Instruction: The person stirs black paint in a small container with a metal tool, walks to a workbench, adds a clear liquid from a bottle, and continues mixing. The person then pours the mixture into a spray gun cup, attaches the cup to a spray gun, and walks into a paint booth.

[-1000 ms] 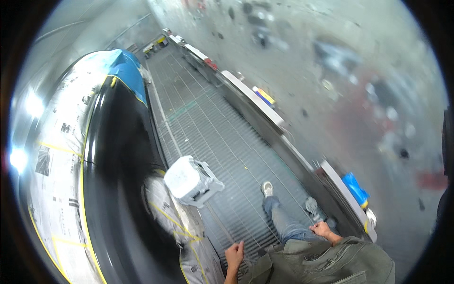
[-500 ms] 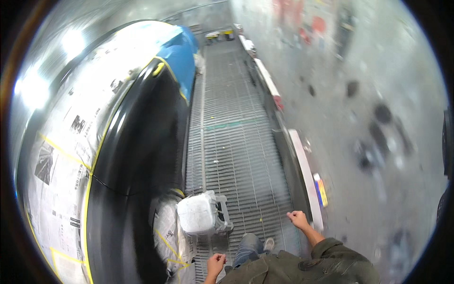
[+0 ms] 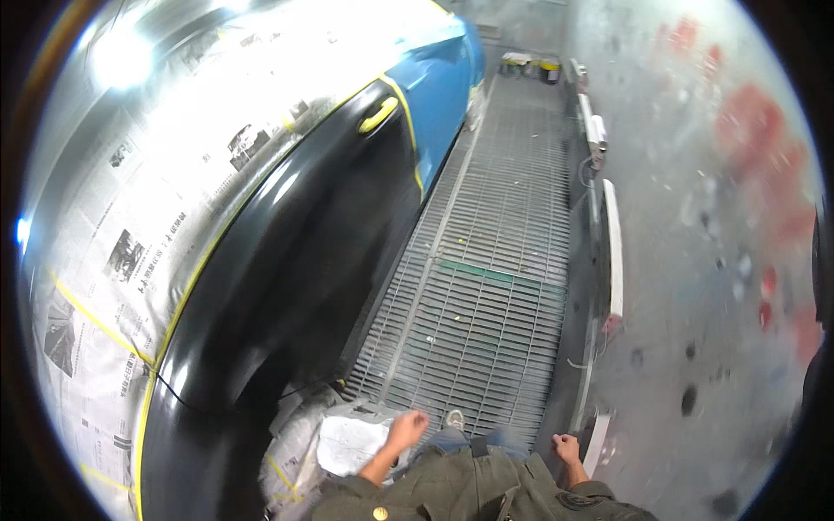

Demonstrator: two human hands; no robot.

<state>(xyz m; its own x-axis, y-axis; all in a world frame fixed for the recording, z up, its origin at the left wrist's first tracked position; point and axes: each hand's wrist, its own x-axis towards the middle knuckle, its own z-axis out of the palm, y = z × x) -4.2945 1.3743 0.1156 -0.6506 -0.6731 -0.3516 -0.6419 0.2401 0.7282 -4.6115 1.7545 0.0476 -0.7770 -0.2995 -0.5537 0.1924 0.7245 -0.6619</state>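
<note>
My left hand (image 3: 408, 430) hangs in front of my body, its fingers loosely curled with nothing visible in them. It passes above the edge of a white square-topped stool or bucket (image 3: 346, 447), which I cannot tell apart here. On the right, my right hand (image 3: 566, 448) is loosely closed near the wall, also with nothing visible in it. Left of me stretches a glossy black car panel (image 3: 295, 252) with a yellow-covered door handle (image 3: 379, 115). Masking newspaper (image 3: 200, 200) and yellow tape edge the panel; blue masking film (image 3: 432, 95) covers the part farther ahead.
Slatted metal grating (image 3: 486, 321) forms the walkway between car and wall. Long pale lamp-like bars (image 3: 613, 252) line the foot of the paint-spotted grey wall (image 3: 695, 286). A yellow-and-black container (image 3: 549, 71) stands at the far end. Masked wheel wrapping (image 3: 291, 451) lies beside the stool or bucket.
I have moved forward along the grating, and my view has turned left. The white stool or bucket is now beside my left hand, which has swung forward; my right hand has dropped back.
</note>
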